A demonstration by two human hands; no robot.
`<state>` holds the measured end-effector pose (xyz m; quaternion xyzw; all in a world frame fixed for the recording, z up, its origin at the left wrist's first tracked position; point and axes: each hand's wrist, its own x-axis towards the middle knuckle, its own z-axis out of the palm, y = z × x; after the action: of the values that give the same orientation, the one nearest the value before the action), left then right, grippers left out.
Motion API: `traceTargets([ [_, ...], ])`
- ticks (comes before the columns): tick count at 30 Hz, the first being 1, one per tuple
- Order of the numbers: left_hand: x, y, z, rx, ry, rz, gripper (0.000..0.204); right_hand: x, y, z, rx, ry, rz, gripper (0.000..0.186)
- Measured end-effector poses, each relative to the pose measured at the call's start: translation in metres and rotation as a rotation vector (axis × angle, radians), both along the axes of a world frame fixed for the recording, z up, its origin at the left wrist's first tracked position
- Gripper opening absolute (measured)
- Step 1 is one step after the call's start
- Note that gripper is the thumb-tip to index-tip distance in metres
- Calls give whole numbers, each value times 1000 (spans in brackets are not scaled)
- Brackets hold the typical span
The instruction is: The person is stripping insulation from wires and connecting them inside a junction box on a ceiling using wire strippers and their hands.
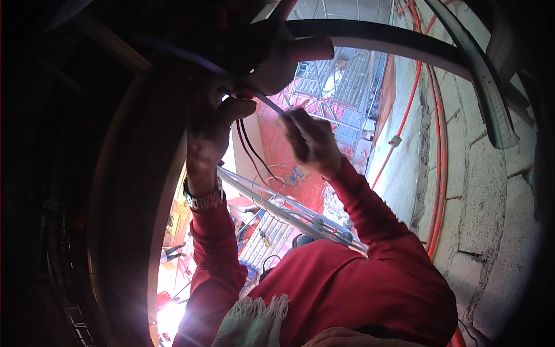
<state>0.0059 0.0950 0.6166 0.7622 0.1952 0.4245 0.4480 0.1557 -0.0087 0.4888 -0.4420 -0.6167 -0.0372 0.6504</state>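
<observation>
My right hand (312,141) is closed round the lower end of a thin pale strip (270,104), whose exact kind I cannot make out. The strip slants up and left toward a rounded dark grey piece (274,75) in the shadow overhead. Just below that piece, my left hand (217,124) is raised with its fingers pinched together. What it grips is hidden in the dark. A red and a black wire (250,144) hang down beside the left fingers. A metal-banded watch (203,200) circles my left wrist.
A short reddish tube (311,50) juts out above my hands. Curved metal channels (491,98) cross the upper right. Orange-red conduits (440,150) run along the block wall (483,191). Scaffolding (347,75) and a scaffold platform (266,240) lie far below. Dark framing (124,191) fills the left.
</observation>
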Motion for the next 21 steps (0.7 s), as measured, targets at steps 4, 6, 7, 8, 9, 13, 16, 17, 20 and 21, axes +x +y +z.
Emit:
traceTargets([
  [4, -9, 4, -9, 305, 28, -78, 31, -7, -13, -3, -11, -20, 32, 16],
  [6, -4, 0, -5, 26, -75, -93, 36, -11, 4, 41, 90, -25, -7, 21],
  [7, -3, 0, -4, 24, -74, -98, 36, -12, 11, 57, 124, -12, 8, 26],
  [8, -3, 0, -3, 23, -38, -71, 37, -12, 20, 51, 145, 12, 67, 28],
  [9, -1, 1, -2, 28, -23, -58, 38, -10, 17, 33, 143, 13, 63, 28],
  [13, -1, -1, -3, 74, -42, -117, 39, 2, -6, -13, -21, 38, 36, 16],
  [16, -7, -2, -5, -19, -53, -96, 38, -8, -2, 27, -16, -130, -45, 23],
  [17, -4, -2, -2, 7, -60, -90, 37, -7, 9, 47, 77, -94, -40, 23],
  [20, -10, 0, -4, -1, -13, -59, 34, -7, 15, 33, 79, -2, 80, 22],
  [21, -11, 2, -4, -20, -37, -112, 34, 1, 11, 8, 48, -25, 77, 22],
])
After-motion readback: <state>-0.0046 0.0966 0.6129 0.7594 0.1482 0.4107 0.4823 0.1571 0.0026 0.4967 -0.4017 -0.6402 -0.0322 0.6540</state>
